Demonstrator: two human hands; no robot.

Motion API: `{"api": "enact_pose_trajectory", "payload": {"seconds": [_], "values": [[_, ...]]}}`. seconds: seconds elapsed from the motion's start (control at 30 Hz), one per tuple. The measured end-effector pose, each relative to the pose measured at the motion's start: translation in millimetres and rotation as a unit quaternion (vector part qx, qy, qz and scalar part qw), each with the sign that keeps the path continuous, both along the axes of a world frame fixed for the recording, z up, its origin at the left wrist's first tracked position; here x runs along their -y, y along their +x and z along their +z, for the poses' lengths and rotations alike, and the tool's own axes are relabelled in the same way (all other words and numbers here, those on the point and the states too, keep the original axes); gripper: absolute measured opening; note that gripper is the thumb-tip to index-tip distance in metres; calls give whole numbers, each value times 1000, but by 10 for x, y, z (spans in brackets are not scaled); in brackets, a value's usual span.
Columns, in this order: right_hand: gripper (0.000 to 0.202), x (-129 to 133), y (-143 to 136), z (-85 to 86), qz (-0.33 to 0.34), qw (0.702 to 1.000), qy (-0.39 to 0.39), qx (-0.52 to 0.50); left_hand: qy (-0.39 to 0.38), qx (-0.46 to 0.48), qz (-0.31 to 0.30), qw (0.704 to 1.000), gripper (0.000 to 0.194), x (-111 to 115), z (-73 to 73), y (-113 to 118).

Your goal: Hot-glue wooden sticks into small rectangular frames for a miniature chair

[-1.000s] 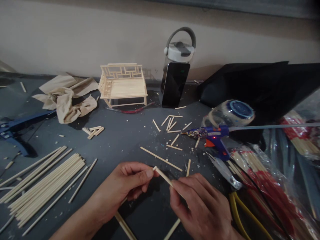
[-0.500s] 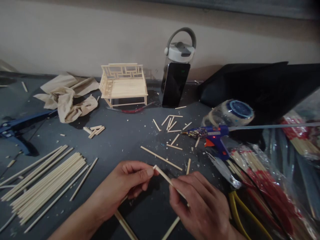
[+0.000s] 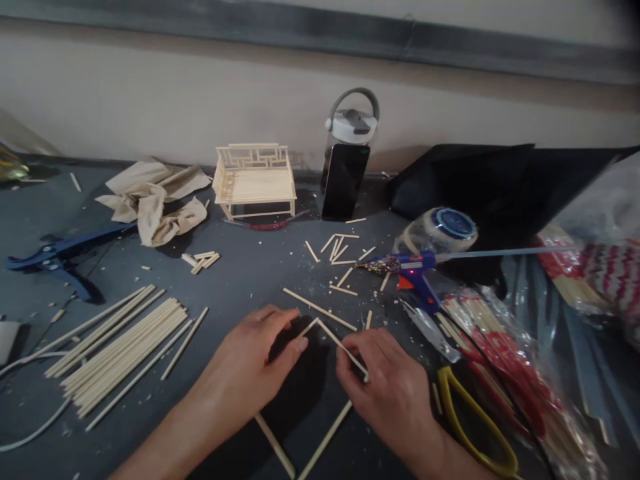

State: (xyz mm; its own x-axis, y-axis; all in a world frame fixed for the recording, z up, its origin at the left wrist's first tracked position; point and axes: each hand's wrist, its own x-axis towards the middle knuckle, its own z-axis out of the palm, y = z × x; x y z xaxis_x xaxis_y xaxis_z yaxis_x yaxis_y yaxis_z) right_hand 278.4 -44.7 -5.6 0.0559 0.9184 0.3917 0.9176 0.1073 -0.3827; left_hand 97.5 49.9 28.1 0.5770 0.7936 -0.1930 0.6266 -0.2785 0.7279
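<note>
Alignment of the angled, pale wooden piece (image 3: 327,331), pinched by the bare right hand (image 3: 393,390) to the left of the blue plastic glue gun (image 3: 421,262), is best guarded by light pressure, with the left hand (image 3: 247,363) spread, thumb and forefinger parted.

Miniature bench (image 3: 256,183): pale wood, matt. Sticks (image 3: 127,353): pale wood, smooth, matt. Crumpled paper (image 3: 163,207): tan, matt, creased. Phone (image 3: 345,181): black, glossy front. Glue gun (image 3: 420,270): blue plastic, nozzle end rough with residue. Bags (image 3: 505,347): clear plastic, glossy, wrinkled.
</note>
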Motion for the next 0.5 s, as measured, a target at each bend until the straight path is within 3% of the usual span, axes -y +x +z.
{"api": "enact_pose_trajectory", "payload": {"seconds": [0.1, 0.3, 0.4, 0.5], "values": [[15, 76, -34, -53, -23, 999, -24, 27, 110, -56, 1, 992, 33, 178, 41, -160], [16, 218, -55, -101, -54, 995, -60, 56, 133, -74, 82, 985, 34, 749, -133, -602], [20, 256, -49, -111, -61, 994, -63, 59, 146, -106, 120, 976, 36, 924, -223, -657], [21, 281, -47, -124, -60, 995, -63, 57, 162, -135, 133, 968, 38, 939, -240, -590]]}}
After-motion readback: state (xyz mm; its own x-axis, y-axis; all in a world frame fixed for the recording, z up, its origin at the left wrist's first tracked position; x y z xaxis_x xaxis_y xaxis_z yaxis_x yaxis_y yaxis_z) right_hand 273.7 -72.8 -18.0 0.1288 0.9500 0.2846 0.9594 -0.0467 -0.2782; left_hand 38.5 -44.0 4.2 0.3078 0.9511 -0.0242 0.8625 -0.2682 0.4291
